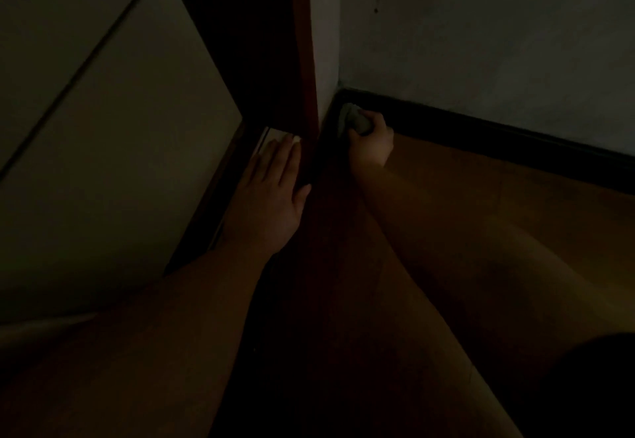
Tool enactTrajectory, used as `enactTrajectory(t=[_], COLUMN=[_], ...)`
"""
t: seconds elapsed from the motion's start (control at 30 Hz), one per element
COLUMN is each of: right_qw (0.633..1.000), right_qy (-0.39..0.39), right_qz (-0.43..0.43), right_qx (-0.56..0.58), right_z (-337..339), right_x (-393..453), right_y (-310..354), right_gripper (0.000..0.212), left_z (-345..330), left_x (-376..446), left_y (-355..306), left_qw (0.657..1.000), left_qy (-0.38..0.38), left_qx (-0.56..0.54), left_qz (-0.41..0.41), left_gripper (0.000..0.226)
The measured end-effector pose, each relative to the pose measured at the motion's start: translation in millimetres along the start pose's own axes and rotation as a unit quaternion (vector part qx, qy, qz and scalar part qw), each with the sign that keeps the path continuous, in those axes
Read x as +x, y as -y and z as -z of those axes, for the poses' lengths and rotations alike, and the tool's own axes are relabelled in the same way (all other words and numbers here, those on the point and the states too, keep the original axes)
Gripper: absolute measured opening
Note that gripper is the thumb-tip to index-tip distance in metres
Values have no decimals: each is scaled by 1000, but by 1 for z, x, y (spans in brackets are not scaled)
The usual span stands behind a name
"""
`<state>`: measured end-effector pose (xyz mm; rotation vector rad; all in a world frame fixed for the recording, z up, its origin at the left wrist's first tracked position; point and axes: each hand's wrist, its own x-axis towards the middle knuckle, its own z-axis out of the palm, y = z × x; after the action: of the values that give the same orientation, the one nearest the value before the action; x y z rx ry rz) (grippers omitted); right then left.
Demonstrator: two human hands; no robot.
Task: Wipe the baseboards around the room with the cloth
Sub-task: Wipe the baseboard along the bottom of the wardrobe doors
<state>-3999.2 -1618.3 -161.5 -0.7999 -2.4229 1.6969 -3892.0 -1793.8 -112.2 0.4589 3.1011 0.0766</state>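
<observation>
The scene is very dark. A dark baseboard runs along the foot of a pale wall from the room corner toward the right. My right hand is closed around a small pale cloth and presses it against the baseboard right at the corner. My left hand lies flat with fingers stretched out on the floor, beside the foot of a reddish-brown door frame, holding nothing.
The door frame stands upright between my two hands. A pale panelled surface fills the left side. Brown wooden floor spreads to the right below the baseboard. My forearms cross the lower part of the view.
</observation>
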Motion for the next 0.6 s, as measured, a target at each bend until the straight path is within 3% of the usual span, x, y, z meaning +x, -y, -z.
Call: enactTrajectory(t=[0.2, 0.47, 0.6], right_qw=[996, 990, 974], right_qy=[-45, -132, -206], right_qz=[-61, -47, -89], right_qx=[49, -34, -36], right_z=[30, 163, 224], right_x=[6, 18, 27], right_y=[-7, -66, -87], right_gripper=[34, 35, 37], left_z=[1, 4, 2], left_x=[0, 1, 2], left_y=[1, 1, 3], left_qw=[1000, 1000, 1000], left_qy=[8, 4, 2], left_qx=[-15, -23, -7], left_qz=[-2, -3, -15], left_gripper=[67, 69, 70])
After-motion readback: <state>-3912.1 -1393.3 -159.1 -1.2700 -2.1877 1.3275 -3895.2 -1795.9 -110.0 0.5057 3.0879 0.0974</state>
